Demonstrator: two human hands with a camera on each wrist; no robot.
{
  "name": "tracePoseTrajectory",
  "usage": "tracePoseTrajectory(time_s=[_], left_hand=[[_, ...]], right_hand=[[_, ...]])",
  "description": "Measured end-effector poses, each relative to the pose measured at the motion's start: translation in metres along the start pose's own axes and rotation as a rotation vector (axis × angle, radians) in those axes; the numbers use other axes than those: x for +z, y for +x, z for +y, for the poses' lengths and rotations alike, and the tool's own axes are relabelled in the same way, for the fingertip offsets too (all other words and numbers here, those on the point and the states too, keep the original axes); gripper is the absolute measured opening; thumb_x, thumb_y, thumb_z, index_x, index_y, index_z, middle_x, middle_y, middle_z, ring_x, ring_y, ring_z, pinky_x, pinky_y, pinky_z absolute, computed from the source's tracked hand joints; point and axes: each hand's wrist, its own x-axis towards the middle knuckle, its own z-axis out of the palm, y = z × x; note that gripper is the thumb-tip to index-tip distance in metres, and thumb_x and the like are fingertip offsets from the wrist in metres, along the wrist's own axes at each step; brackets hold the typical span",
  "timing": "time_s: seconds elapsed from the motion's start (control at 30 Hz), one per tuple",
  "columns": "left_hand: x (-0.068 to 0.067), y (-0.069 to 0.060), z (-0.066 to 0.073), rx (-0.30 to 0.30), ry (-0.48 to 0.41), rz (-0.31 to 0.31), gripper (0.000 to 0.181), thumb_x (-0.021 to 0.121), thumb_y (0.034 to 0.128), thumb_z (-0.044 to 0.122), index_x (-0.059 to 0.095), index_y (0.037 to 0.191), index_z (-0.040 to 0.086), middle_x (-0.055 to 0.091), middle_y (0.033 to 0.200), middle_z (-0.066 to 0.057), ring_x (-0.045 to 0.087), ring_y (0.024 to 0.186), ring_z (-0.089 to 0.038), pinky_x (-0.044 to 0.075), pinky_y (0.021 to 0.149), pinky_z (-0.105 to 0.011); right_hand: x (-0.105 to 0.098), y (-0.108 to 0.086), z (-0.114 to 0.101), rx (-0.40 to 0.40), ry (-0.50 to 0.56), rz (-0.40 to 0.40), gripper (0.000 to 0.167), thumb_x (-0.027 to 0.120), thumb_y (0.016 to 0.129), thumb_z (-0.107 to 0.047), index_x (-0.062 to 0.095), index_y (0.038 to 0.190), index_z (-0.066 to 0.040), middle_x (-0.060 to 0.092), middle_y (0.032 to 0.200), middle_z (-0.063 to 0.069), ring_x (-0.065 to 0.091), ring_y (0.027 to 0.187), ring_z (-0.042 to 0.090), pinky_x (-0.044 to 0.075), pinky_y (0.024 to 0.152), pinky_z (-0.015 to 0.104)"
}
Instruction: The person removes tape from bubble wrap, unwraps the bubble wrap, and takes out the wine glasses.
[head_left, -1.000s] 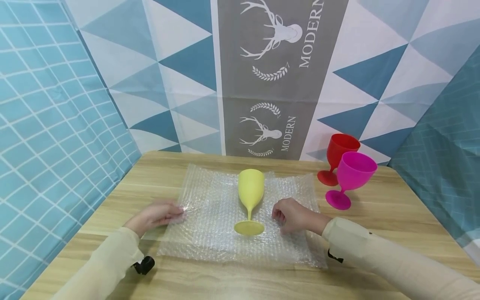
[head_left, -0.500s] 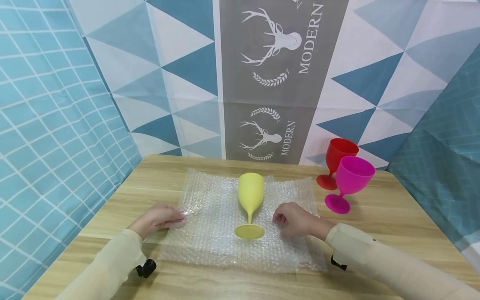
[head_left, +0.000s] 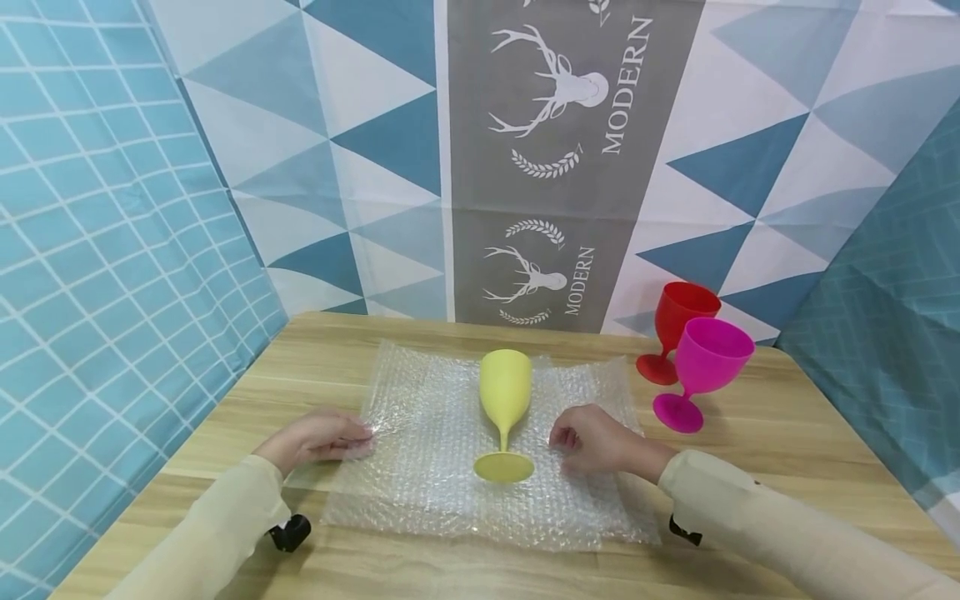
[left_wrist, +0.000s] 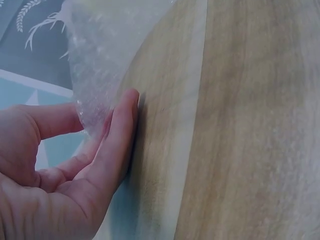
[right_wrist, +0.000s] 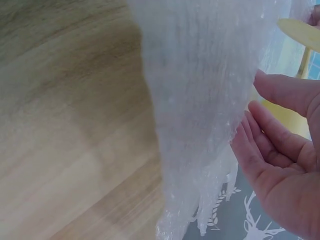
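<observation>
A sheet of bubble wrap (head_left: 420, 475) lies flat on the wooden table. On it a yellow goblet (head_left: 505, 392) lies on its side, its foot toward me. At the wrap's left edge, my left hand (head_left: 324, 435) pinches the border; the left wrist view has the thumb on one side of the bubble wrap (left_wrist: 100, 55) and fingers on the other. Right of the goblet, my right hand (head_left: 596, 440) rests on the wrap with loosely bent fingers. In the right wrist view, a gap shows between its thumb (right_wrist: 282, 90) and forefinger, with nothing held there.
A magenta goblet (head_left: 712, 358) and a red goblet (head_left: 678, 312) stand upright at the back right of the table (head_left: 420, 571), close together. A patterned cloth (head_left: 390, 150) hangs behind the table, and a blue checked curtain (head_left: 112, 233) borders its left side.
The head view has tilted slightly, so the whole scene sits a little lower in the frame. Both hands and the goblets keep about the same places on the table.
</observation>
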Motion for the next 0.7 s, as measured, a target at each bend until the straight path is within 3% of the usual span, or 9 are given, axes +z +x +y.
tracePoseTrajectory(time_s=[0.07,0.37,0.7], left_hand=[[-0.002,0.0,-0.002,0.006,-0.005,-0.027,0.013,0.068,0.0861,0.011,0.064,0.093,0.001,0.07,0.081,0.001,0.069,0.078,-0.008,0.058,0.078,-0.022],[-0.001,0.001,-0.007,0.047,0.0,-0.029,0.01,0.057,0.0928,0.006,0.063,0.097,-0.001,0.069,0.086,0.001,0.068,0.082,-0.008,0.058,0.083,-0.023],[0.0,0.001,-0.007,0.085,0.026,-0.039,0.018,0.056,0.0924,0.006,0.061,0.105,-0.006,0.069,0.089,0.002,0.068,0.084,-0.007,0.057,0.084,-0.022]], right_hand=[[-0.001,0.0,0.0,0.001,0.002,0.0,0.023,0.079,0.066,-0.001,0.069,0.086,-0.003,0.068,0.079,0.005,0.061,0.072,0.011,0.054,0.066,0.02],[-0.008,0.002,-0.008,0.022,0.018,-0.022,0.024,0.081,0.067,-0.002,0.069,0.088,-0.002,0.069,0.08,0.007,0.062,0.072,0.012,0.055,0.066,0.021],[-0.022,0.004,-0.017,0.092,0.002,-0.152,0.026,0.082,0.071,-0.011,0.07,0.093,-0.003,0.07,0.086,0.006,0.062,0.077,0.013,0.054,0.07,0.021]])
